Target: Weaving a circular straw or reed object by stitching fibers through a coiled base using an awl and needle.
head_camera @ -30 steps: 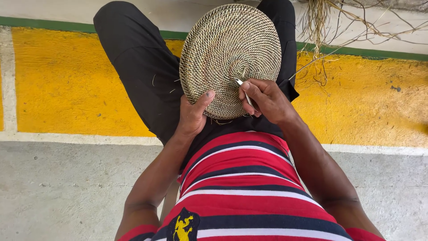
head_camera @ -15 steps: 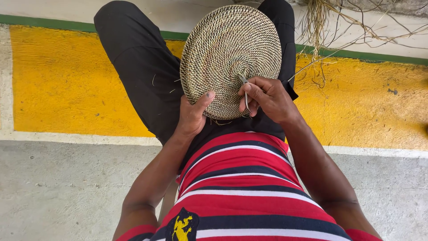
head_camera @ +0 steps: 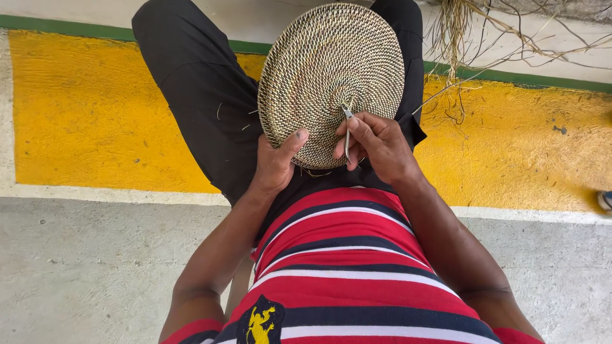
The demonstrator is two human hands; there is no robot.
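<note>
On the lap, woven disc (head_camera: 331, 70) unmoved, right hand (head_camera: 376, 143) still pinching metal tool (head_camera: 347, 127).

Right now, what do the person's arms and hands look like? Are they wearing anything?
Both arms are bare from the short sleeves down. The left hand and right hand wear no gloves, rings or watch that I can see. The left thumbnail looks dark and smudged. The sleeves belong to a shirt striped red, dark blue and white, with a small yellow emblem on the front.
</note>
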